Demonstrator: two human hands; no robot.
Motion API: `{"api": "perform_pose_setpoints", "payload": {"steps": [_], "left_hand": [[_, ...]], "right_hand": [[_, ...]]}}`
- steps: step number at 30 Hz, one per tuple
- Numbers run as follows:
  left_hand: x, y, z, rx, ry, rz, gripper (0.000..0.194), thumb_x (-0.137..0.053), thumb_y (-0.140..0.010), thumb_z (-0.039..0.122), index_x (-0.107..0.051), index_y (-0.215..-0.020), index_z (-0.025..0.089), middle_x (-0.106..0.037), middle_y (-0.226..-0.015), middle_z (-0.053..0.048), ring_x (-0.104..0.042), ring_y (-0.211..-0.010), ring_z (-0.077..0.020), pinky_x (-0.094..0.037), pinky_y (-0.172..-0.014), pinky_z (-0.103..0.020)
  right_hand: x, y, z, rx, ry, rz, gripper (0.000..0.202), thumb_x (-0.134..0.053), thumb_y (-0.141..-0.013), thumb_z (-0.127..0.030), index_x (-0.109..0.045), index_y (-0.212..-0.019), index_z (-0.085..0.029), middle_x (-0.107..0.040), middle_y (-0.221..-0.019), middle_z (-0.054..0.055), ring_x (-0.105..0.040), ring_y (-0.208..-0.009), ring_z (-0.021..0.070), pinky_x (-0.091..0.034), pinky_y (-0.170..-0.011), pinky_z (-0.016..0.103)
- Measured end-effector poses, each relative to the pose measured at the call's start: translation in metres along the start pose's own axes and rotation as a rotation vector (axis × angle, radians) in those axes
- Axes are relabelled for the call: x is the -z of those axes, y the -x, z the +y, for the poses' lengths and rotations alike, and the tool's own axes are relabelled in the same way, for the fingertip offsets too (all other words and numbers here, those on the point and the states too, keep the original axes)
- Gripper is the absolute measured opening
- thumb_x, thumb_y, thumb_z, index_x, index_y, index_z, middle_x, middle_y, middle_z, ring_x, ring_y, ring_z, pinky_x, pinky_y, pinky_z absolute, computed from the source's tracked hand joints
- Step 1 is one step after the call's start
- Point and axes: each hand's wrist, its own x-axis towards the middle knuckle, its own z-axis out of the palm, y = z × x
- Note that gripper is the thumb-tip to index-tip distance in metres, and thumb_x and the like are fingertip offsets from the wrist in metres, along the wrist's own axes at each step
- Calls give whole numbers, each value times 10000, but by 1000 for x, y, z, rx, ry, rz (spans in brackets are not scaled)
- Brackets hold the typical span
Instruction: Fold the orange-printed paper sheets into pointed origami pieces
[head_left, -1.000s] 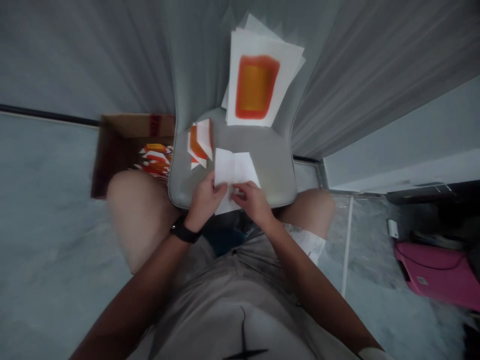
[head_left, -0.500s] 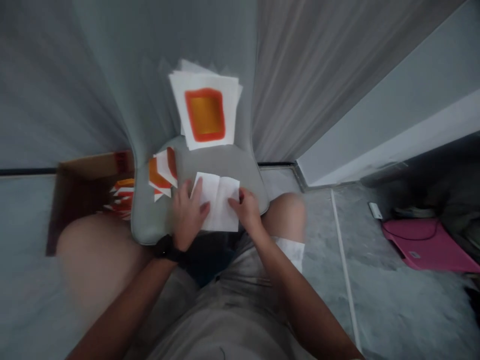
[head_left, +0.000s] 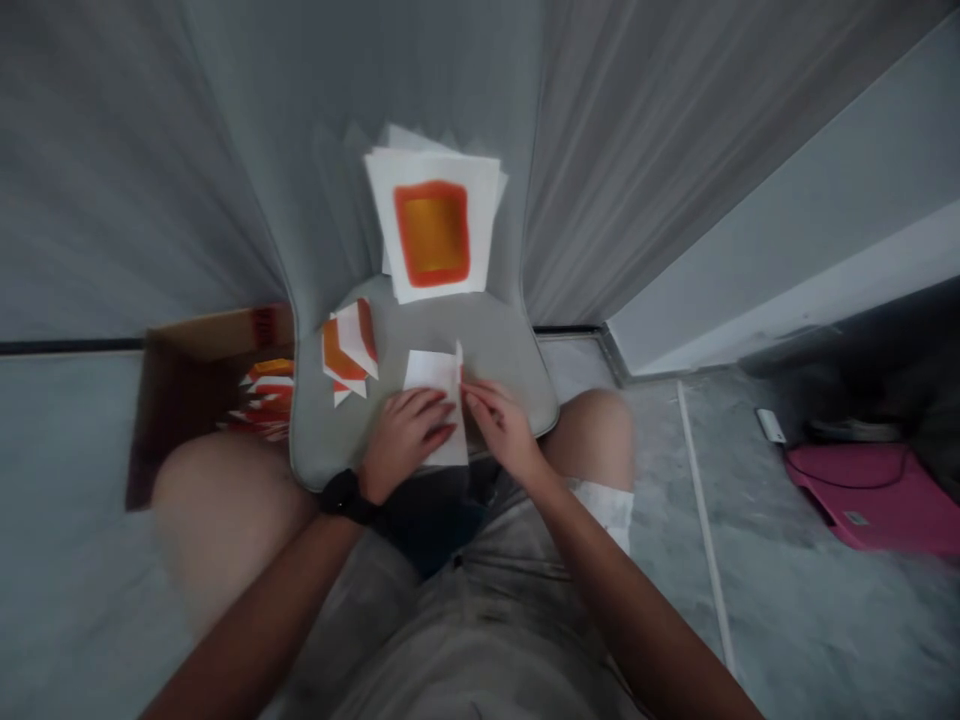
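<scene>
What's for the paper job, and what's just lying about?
Part of the job, it seems:
white paper under the left hand, right hand at its raised edge
printed sheets
folded orange-and-white pieces
chair
cardboard box of similar pieces

Just lying about, probably:
pink thing on the floor
small white thing beside it

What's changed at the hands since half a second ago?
The right half of the paper, lying open before, is now raised nearly edge-on, with the right hand at it. The left hand has moved rightward over the left half. Stack, folded pieces and box stayed put.
</scene>
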Motion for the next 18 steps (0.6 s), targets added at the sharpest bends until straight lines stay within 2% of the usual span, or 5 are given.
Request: {"api": "perform_pose_setpoints", "payload": {"steps": [4,7,10,14,18], "left_hand": [[-7,4,4,42,10,22,275,-761,-890,253,-725,-1155,190,-692,-1329,-139,-590,-1303,-349,-495,-1081,-535],[-9,6,5,35,58,3,335,-703,-859,134,-705,-1191,179,-681,-1336,-145,-587,-1321,-332,-470,-1153,-527],[-3,10,2,104,165,40,390,-578,-937,112,-655,-1316,164,-664,-1373,-139,-620,-1297,-278,-501,-1156,-463],[9,21,1,222,249,184,360,-473,-1046,207,-635,-1366,178,-671,-1383,-120,-651,-1276,-235,-523,-1153,-419],[14,38,10,71,214,80,411,-451,-1063,219,-590,-1448,176,-629,-1482,-118,-567,-1410,-239,-453,-1234,-444]], "right_hand": [[-8,-3,1,209,343,-119,355,-552,-1058,-391,-719,-1341,-255,-622,-1471,118,-563,-1386,263,-456,-1187,465],[-17,-5,8,229,515,-147,383,-546,-1062,-384,-706,-1366,-215,-574,-1531,145,-494,-1458,293,-428,-1215,501],[-27,-5,17,195,587,-147,417,-476,-1088,-357,-687,-1392,-165,-566,-1544,170,-469,-1488,291,-396,-1244,497],[-32,-4,27,210,648,-210,452,-451,-1094,-362,-654,-1430,-138,-540,-1578,169,-411,-1534,302,-359,-1266,515],[-30,0,34,233,667,-281,482,-484,-1072,-357,-591,-1495,-153,-501,-1614,162,-370,-1561,308,-325,-1275,553]]}}
